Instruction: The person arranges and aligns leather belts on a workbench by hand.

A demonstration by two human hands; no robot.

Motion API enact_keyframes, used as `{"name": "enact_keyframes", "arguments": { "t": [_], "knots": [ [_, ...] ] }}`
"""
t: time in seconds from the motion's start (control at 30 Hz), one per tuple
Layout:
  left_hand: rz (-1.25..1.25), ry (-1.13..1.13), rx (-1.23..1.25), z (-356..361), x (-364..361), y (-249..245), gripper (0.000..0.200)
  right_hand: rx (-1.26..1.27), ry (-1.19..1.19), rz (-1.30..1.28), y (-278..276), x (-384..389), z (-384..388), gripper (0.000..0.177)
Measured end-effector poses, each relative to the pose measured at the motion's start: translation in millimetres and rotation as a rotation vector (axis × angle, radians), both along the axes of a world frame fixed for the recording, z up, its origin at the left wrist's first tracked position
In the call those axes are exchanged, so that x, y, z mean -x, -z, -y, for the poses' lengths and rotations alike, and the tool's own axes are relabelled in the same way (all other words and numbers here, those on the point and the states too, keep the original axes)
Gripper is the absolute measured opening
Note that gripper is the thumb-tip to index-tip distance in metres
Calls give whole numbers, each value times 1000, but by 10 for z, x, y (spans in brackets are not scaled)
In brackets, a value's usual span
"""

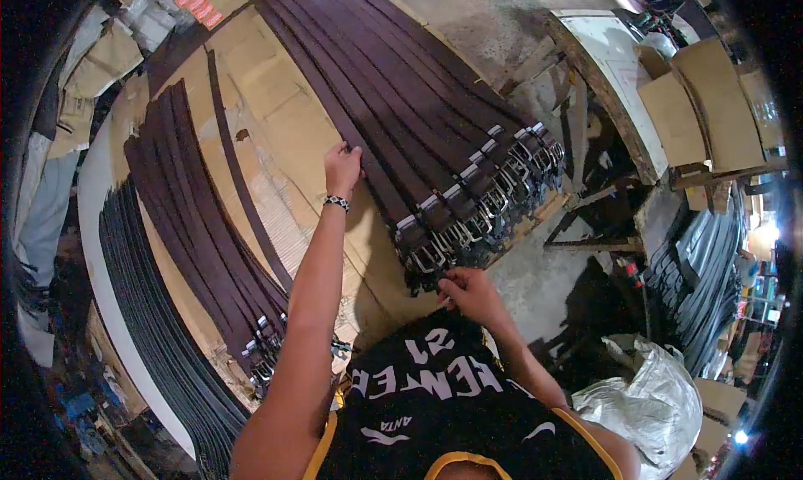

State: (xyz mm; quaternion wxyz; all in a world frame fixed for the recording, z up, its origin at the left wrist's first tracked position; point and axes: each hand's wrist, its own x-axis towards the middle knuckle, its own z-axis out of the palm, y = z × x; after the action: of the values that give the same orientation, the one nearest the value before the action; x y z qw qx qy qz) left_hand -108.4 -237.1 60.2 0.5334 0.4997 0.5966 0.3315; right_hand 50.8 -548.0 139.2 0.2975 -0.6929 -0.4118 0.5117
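Long dark brown leather belts (393,87) lie side by side in a wide pile, their metal buckles (493,187) bunched at the near end. My left hand (343,170) is closed on the strap at the pile's left edge, partway along its length. Down by the lowest buckles, my right hand (470,294) pinches the black buckle end of a belt (431,281). Fingertips hide the exact spot that each hand grips. A patterned bracelet (336,202) circles my left wrist.
Cardboard (259,61) covers the table under the belts. To the left lie a second brown belt pile (180,179), a single strap (230,137) and black straps (150,287). A silvery sack (648,405), cardboard boxes (711,103) and hanging black straps (698,271) stand on the right.
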Motion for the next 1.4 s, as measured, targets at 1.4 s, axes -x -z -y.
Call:
{"name": "enact_keyframes", "arguments": {
  "t": [1.4],
  "knots": [
    [516,-238,258,2066,1332,-727,12,-515,-528,275,-498,1084,-325,78]
  ]
}}
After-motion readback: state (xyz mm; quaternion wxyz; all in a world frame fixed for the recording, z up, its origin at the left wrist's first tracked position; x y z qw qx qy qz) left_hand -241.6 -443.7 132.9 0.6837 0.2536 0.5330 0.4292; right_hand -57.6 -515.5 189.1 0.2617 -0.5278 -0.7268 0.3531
